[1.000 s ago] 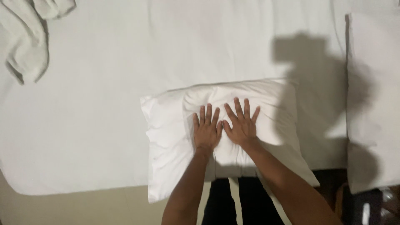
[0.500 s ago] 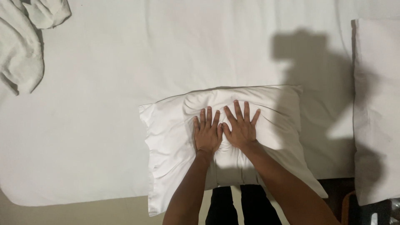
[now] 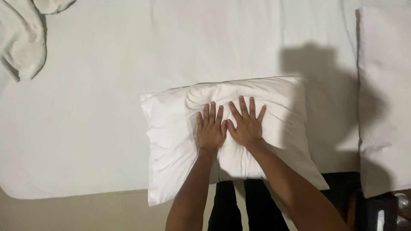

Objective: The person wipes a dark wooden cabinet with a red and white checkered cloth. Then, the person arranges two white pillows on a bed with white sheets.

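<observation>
both hands lie flat with fingers spread on a white pillow (image 3: 180,141), the left hand (image 3: 211,130) touching the right hand (image 3: 247,125) at the thumbs, fingertips toward 12 o'clock. the pillow sits at the near edge of the bed (image 3: 94,128), its long axis running 9 to 3 o'clock, its near corners overhanging the floor. a second pillow (image 3: 383,107) lies well apart at 3 o'clock, a crumpled towel (image 3: 21,38) at 10 o'clock.

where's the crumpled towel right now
In the head view the towel lies bunched in the top left corner on the white bed sheet, well away from the pillow that both hands press at centre.
</observation>
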